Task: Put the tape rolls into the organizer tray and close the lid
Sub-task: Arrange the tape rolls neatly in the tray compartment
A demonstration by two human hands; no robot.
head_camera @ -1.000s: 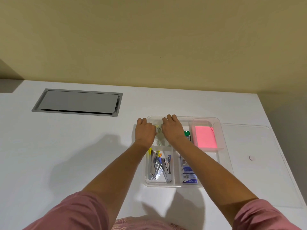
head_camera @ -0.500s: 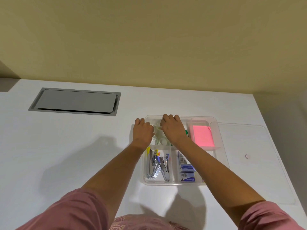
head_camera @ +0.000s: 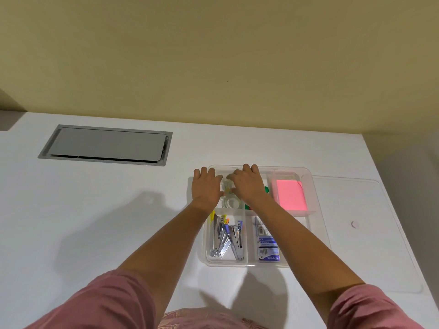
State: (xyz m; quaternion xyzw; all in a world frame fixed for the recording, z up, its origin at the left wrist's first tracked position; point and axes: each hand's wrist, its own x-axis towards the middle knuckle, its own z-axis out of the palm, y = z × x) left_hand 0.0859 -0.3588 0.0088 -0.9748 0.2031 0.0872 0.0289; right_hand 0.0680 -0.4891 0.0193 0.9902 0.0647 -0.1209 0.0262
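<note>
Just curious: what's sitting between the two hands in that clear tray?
In the head view, clear tape rolls lie in the tray's far-left compartment, between the left hand and right hand.

Hidden under the hands

The left hand (head_camera: 206,189) and right hand (head_camera: 248,186) covered most of the organizer tray's (head_camera: 318,224) far-left compartment; fingertips there were unreadable.
</note>
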